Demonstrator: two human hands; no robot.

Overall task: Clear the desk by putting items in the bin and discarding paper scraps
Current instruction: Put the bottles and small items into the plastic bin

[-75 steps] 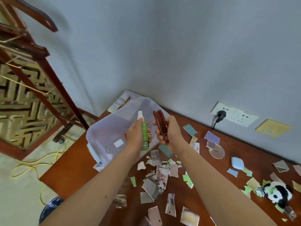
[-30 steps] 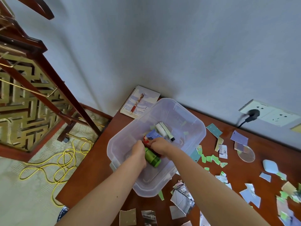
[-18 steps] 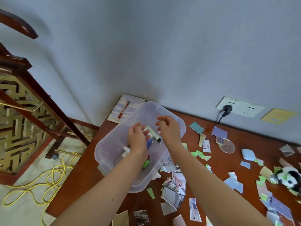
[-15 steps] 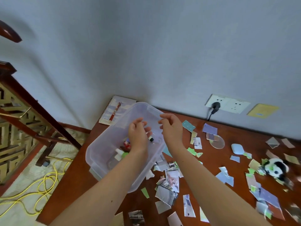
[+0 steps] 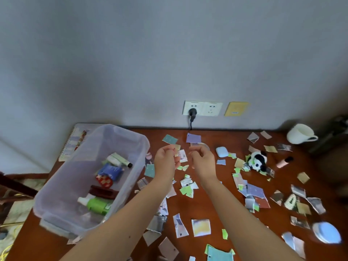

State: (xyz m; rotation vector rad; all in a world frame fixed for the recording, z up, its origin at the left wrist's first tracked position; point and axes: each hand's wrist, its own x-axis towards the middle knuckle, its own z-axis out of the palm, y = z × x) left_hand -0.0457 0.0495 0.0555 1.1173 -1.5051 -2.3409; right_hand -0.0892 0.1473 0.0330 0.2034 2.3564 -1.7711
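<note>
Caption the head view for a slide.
Left hand and right hand hover empty over the scrap-strewn desk beside the clear bin.

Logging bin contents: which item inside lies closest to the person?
The green bottle; the dark red case, blue packet and tubes lie farther back.

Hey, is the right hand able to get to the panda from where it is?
Probably yes. The right hand holds nothing, and the panda lies uncovered to its right, with only flat scraps and a small blue case between.
</note>
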